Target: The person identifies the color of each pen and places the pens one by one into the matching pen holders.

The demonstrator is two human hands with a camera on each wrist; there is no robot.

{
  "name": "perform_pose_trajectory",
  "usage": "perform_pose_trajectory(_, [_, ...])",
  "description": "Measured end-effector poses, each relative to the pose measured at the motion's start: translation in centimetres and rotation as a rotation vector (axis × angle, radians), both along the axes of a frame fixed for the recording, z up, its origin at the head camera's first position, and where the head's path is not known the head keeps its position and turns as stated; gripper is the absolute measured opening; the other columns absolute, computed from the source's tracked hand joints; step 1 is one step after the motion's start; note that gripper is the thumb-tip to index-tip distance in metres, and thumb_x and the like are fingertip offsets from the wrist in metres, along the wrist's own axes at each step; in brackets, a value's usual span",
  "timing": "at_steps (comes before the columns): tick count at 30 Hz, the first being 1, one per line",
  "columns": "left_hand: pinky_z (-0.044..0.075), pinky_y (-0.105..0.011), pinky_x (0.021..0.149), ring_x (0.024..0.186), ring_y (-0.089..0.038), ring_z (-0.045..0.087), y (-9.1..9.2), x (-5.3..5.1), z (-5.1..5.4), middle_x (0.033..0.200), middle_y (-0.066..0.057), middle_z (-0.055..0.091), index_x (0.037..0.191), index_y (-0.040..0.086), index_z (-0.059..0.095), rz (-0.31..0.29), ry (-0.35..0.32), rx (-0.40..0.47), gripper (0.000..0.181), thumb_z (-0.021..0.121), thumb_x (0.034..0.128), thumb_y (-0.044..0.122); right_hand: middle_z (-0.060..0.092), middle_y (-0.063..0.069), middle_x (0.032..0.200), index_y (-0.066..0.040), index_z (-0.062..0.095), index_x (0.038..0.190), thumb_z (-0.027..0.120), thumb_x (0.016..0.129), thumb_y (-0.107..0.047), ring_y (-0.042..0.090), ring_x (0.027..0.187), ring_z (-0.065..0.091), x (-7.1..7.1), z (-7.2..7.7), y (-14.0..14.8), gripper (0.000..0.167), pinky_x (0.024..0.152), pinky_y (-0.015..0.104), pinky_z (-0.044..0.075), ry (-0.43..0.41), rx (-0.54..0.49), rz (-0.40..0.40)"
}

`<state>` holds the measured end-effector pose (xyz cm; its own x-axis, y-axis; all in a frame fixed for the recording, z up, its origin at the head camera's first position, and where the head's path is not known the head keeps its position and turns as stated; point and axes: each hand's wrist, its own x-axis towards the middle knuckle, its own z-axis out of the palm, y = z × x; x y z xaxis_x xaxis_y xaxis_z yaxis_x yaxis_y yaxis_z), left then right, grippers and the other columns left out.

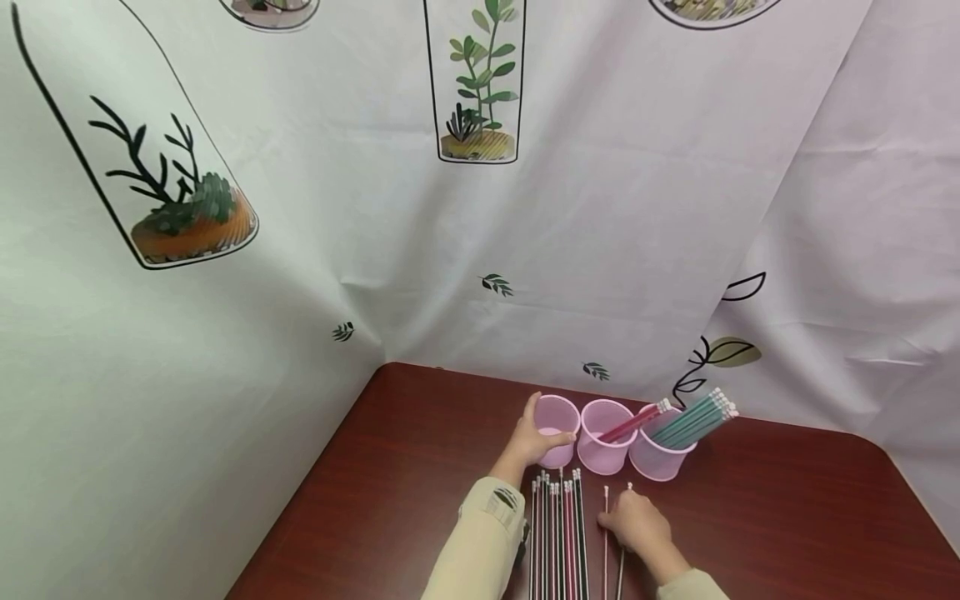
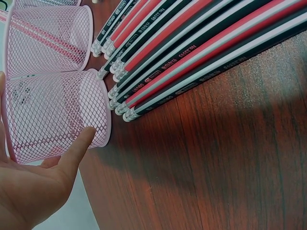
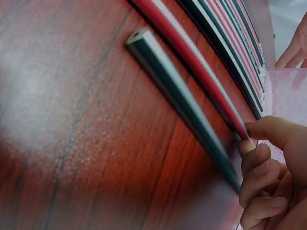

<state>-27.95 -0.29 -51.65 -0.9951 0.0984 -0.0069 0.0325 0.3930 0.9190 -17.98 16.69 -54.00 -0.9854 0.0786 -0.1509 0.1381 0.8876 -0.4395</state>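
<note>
My left hand (image 1: 531,440) (image 2: 38,187) holds the leftmost pink mesh cup (image 1: 558,457) (image 2: 48,115), thumb on the near side and fingers round the far side. Nothing stands inside that cup. My right hand (image 1: 640,523) (image 3: 268,182) is low over the table, its curled fingers round the eraser-end part of a dark pencil (image 1: 620,575) (image 3: 187,108). Its thumb tip touches the end of a red-and-silver pencil (image 1: 606,542) (image 3: 201,64) lying alongside. Between the hands lies a row of striped black and red pencils (image 1: 558,533) (image 2: 163,62), eraser ends towards the cups.
The middle pink cup (image 1: 602,457) holds a few red pencils (image 1: 630,425), leaning right. In the right cup (image 1: 658,462) stand several teal pencils (image 1: 693,422). All three cups are side by side on the dark red wooden table (image 1: 787,500), before a printed cloth backdrop (image 1: 637,208).
</note>
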Motion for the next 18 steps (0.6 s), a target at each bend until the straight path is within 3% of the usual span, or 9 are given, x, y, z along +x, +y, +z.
perform_pose_trajectory(9, [0.04,-0.055,0.092,0.111,-0.04,0.048,0.0,-0.2,-0.3,0.13,-0.027,0.043,0.145,0.017,0.026,0.005,0.0,-0.006,0.101,0.085,0.0635,0.023,0.047,-0.005,0.041,-0.012,0.053,0.052,0.067,0.07,-0.022,0.012,0.038,0.047,-0.4,1.1,0.0,0.025,0.039,0.03,0.036,0.058,-0.098,-0.008])
perform_pose_trajectory(18, [0.041,-0.053,0.092,0.111,-0.039,0.048,0.1,-0.2,-0.3,0.128,-0.026,0.045,0.144,0.015,0.027,0.003,0.02,-0.001,0.1,0.085,0.0634,0.022,0.046,-0.005,0.047,-0.013,0.05,0.052,0.067,0.07,-0.023,0.012,0.045,0.043,-0.8,4.1,-0.2,0.026,0.043,0.029,0.035,0.136,-0.118,0.017])
